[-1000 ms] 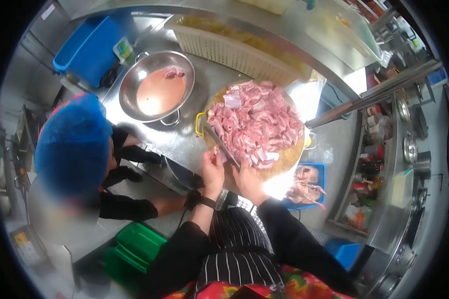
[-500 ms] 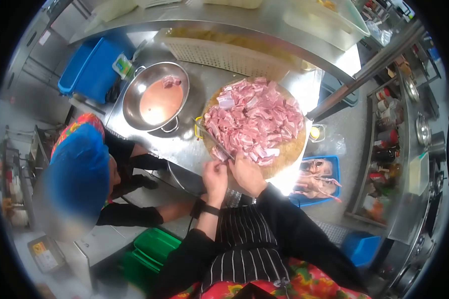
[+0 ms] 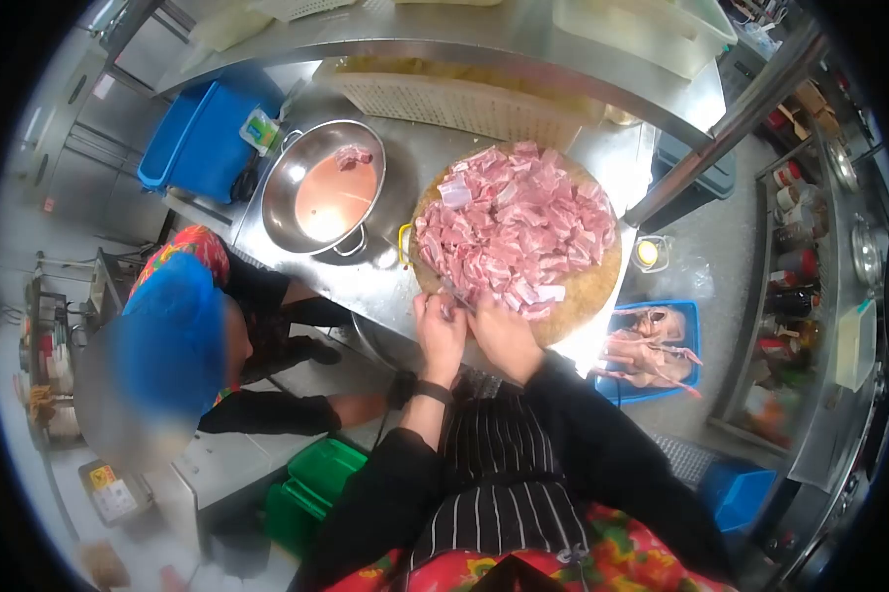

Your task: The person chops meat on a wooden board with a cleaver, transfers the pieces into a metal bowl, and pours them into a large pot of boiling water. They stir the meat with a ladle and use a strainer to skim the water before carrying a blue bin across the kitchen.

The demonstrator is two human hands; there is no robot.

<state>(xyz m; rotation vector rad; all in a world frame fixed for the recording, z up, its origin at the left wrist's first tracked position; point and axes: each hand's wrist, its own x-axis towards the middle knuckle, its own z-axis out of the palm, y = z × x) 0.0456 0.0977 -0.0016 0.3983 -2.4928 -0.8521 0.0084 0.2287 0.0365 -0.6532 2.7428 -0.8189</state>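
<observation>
A large heap of chopped raw meat [image 3: 523,222] covers most of a round wooden chopping board [image 3: 597,286]. At the board's near left edge my right hand [image 3: 504,335] is closed round the handle of a knife [image 3: 448,284]. Its blade points up and left and is partly hard to make out. Close beside it, my left hand [image 3: 439,335] is closed, with its fingertips pinching a small pinkish piece of meat [image 3: 450,313] by the blade. A yellow handle [image 3: 404,245] stands at the board's left side.
Left of the board, a steel pan [image 3: 272,212] holds reddish liquid and a meat piece [image 3: 352,156]. Whole plucked birds [image 3: 652,355] lie in a blue tray [image 3: 696,331] low at right. A co-worker in a blue cap [image 3: 173,335] stands at left. An overhead shelf [image 3: 444,44] and post [image 3: 711,148] border the table.
The whole view has shifted a little to the right. The knife blade has drawn in closer to my left fingers, and my left hand has turned slightly upward around the small piece.
</observation>
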